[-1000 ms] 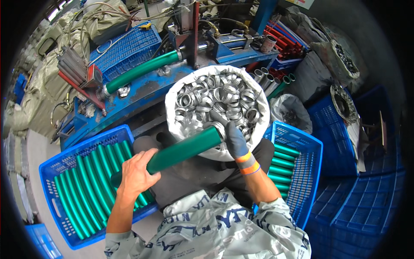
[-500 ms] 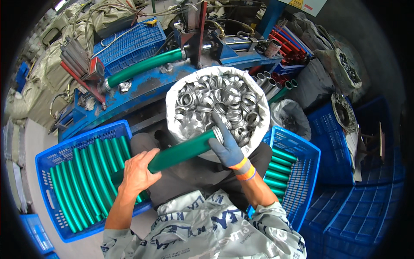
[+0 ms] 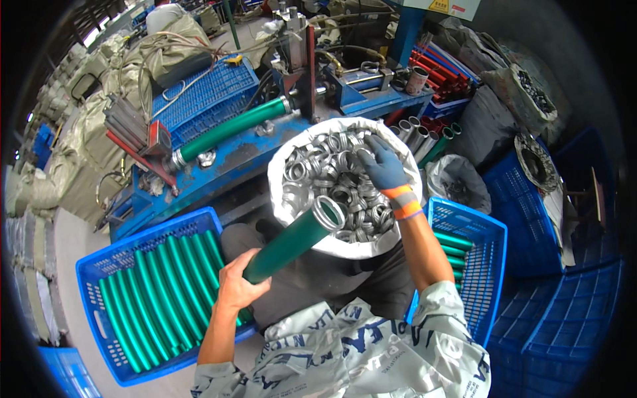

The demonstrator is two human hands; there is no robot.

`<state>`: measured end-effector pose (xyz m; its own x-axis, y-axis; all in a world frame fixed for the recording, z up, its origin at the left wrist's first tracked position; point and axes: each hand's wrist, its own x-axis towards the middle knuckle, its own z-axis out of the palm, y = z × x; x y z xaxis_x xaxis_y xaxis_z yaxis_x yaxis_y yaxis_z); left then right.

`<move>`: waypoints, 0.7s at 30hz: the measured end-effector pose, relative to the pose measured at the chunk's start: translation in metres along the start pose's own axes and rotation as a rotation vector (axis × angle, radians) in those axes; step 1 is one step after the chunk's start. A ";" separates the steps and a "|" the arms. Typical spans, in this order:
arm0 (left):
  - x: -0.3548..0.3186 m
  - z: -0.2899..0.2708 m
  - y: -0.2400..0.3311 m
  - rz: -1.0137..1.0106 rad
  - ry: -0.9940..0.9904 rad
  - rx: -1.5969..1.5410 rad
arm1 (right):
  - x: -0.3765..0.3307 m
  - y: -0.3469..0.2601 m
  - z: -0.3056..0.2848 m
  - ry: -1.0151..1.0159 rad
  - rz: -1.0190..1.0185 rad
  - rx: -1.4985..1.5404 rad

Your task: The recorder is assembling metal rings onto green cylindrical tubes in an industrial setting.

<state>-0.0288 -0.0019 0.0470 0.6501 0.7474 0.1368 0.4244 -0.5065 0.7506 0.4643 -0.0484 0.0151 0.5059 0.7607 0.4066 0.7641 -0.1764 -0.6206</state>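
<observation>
My bare left hand [image 3: 240, 282] is wrapped round the lower part of a green tube [image 3: 288, 245], which slants up and to the right. A silver metal ring [image 3: 328, 213] sits on the tube's upper end, above the near edge of a white sack [image 3: 280, 189]. Inside that sack lies a heap of loose metal rings [image 3: 318, 174]. Over the right side of the heap is my right hand [image 3: 385, 167], in a blue-grey glove with an orange cuff. Its fingers are stretched out and touch the rings, with none visibly gripped.
A blue crate [image 3: 99, 338] of green tubes stands at my left, another blue crate [image 3: 494, 265] with tubes at my right. Beyond the sack, a blue machine bench [image 3: 232, 154] carries a mounted green tube [image 3: 232, 131]. Stacked blue crates [image 3: 531, 325] fill the far right.
My right hand has let go of the tube's ringed end and moved away to the loose rings. The left hand still holds the tube, now tilted more steeply, its open end showing.
</observation>
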 end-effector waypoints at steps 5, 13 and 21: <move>-0.014 0.000 -0.015 0.005 0.049 -0.273 | 0.012 0.023 0.021 -0.217 -0.015 -0.358; 0.007 -0.017 0.001 0.097 0.573 -0.844 | -0.058 -0.010 0.040 -0.081 0.553 1.483; 0.028 0.008 0.027 -0.180 0.648 -1.355 | -0.091 -0.085 -0.003 -0.322 0.470 2.098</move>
<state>0.0056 0.0017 0.0659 0.1194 0.9921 -0.0375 -0.6536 0.1069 0.7492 0.3541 -0.1047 0.0332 0.2368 0.9673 0.0903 -0.9085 0.2534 -0.3322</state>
